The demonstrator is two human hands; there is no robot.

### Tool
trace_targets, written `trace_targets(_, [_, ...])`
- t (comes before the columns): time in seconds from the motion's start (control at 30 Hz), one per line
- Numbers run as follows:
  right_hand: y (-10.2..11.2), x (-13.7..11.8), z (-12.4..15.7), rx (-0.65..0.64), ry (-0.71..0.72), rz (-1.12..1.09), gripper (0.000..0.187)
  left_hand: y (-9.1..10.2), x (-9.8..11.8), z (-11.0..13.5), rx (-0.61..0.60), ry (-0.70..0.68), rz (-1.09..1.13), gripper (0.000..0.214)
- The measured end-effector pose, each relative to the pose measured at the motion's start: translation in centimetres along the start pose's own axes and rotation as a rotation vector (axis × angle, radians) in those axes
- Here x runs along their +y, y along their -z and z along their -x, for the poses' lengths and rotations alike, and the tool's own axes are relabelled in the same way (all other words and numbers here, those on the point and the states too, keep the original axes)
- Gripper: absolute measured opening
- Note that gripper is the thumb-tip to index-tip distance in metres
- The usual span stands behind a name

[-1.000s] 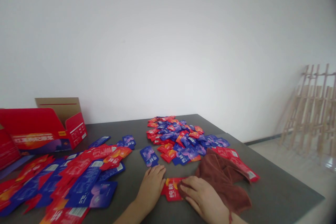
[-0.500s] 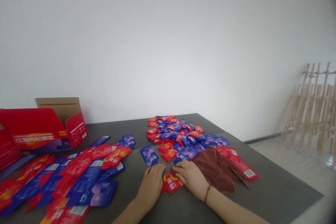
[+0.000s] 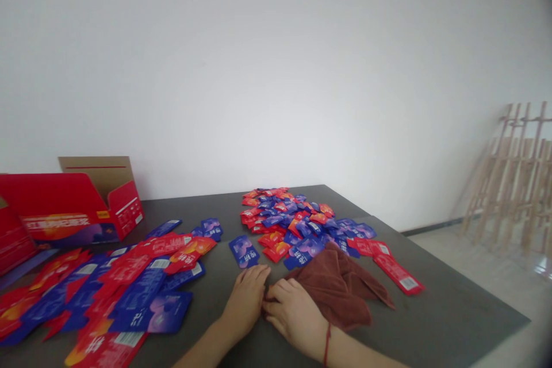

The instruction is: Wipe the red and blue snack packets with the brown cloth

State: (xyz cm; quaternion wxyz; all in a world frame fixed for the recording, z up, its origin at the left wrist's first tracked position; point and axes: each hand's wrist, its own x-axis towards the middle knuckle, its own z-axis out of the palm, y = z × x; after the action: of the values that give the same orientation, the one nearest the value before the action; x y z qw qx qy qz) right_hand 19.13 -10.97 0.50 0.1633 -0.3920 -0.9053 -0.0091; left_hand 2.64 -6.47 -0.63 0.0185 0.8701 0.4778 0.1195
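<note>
On a dark counter (image 3: 435,328), a heap of red and blue packets (image 3: 297,218) is fronted by a brown cloth (image 3: 340,290), its left end gripped under the right hand's (image 3: 295,313) curled fingers; alongside, the left hand (image 3: 247,297) is laid palm down, its grip hidden.

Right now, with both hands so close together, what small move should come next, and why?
I'd probably ease the right hand and the brown cloth under it rightward: that hand is right beside the left hand, leaving little room between them, while most of the cloth spreads to the right.
</note>
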Motion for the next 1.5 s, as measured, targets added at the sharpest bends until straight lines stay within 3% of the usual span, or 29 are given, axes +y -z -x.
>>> trace_targets(0.27, [1.9, 1.5, 2.6, 0.014, -0.014, -0.069, 0.02, -0.5, -0.1, -0.2, 0.006, 0.033, -0.065, 0.057])
trace_targets(0.57, [-0.4, 0.3, -1.5, -0.004, -0.182, 0.094, 0.013, -0.8, -0.6, -0.2, -0.01, 0.009, -0.041, 0.052])
trace_targets(0.77, [0.9, 4.1, 2.3, 0.117, -0.32, 0.06, 0.021, -0.3, -0.1, -0.2, -0.001, 0.025, -0.046, 0.051])
trace_targets(0.93, [1.1, 4.0, 4.8, 0.131, -0.213, 0.037, 0.025, -0.1, 0.0, -0.2, 0.003, 0.034, -0.053, 0.052])
trace_targets(1.13, [-0.1, 2.2, 1.4, 0.067, -0.078, 0.053, 0.021, -0.2, 0.1, -0.2, -0.02, 0.031, -0.077, 0.053])
trace_targets(1.23, [0.1, 3.7, 0.1, 0.094, -0.154, 0.021, 0.018, 0.0, 0.1, -0.1, -0.025, 0.03, -0.091, 0.053])
trace_targets(1.37, [0.7, 7.5, 0.8, 0.204, -0.374, -0.025, 0.025, 0.4, 0.2, 0.1, 0.011, 0.047, -0.016, 0.049])
trace_targets(1.5, [0.6, 9.6, 1.9, 0.246, -0.438, -0.08, 0.033, 0.8, 2.3, 0.0, 0.054, -0.032, 0.18, 0.044])
